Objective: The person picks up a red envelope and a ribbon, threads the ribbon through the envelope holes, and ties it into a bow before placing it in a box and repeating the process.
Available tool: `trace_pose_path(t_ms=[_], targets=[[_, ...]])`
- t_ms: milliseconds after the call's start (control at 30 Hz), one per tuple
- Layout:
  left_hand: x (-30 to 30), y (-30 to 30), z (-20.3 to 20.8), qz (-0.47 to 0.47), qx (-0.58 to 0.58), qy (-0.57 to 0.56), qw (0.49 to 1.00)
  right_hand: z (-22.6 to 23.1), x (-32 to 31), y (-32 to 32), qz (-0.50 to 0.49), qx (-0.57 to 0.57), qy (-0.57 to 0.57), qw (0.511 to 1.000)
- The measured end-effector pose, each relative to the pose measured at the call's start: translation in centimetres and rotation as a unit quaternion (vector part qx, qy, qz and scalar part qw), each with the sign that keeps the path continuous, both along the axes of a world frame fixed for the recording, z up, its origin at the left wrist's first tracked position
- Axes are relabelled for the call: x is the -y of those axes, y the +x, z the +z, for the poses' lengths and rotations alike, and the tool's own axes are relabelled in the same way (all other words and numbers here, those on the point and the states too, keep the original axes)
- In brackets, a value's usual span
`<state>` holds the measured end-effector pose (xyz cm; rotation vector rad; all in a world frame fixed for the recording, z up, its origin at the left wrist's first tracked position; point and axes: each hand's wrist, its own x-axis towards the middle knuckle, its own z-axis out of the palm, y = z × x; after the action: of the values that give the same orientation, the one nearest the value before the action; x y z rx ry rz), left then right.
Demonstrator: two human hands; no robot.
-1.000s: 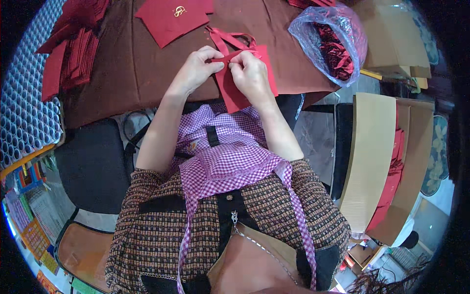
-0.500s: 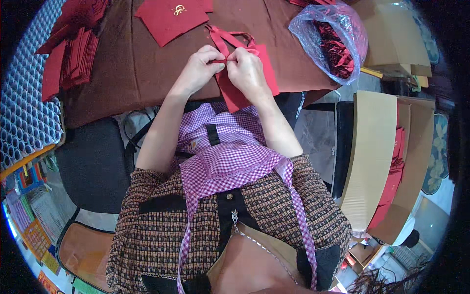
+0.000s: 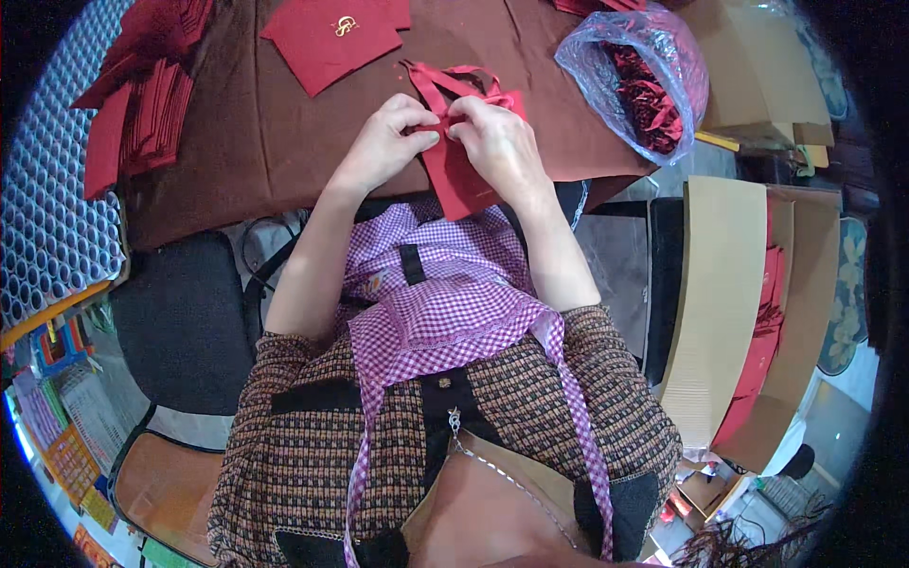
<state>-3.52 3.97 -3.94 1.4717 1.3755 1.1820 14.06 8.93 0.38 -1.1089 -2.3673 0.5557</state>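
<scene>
A red paper bag (image 3: 461, 185) lies at the table's near edge, with red ribbon handles (image 3: 434, 87) looped at its far end. My left hand (image 3: 390, 144) is at the bag's left side, its thumb and forefinger closed on red ribbon at the bag's top. Close by, my right hand (image 3: 499, 142) bends over the bag and pinches the ribbon from the other side. The fingertips nearly meet, and the small piece of ribbon between them is partly hidden. My right hand covers part of the bag's front.
Flat red bags (image 3: 336, 43) lie farther back on the brown tablecloth (image 3: 222, 123). Stacked red bags (image 3: 142, 118) stand at the left. A clear plastic bag (image 3: 606, 90) of red ribbons sits at the right. Beside the table is an open cardboard box (image 3: 717, 303) containing red bags.
My fingertips have moved slightly apart, my right hand shifting right. The red bag has turned a little beneath my hands, and more of its lower front shows.
</scene>
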Motion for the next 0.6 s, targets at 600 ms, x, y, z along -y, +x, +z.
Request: trace_pose_path(t_ms=[600], targets=[[-1.1,-0.7,5.5,-0.206,-0.259,0.077,0.941,2.3,1.5,1.3,0.016,-0.004,-0.041,0.999]])
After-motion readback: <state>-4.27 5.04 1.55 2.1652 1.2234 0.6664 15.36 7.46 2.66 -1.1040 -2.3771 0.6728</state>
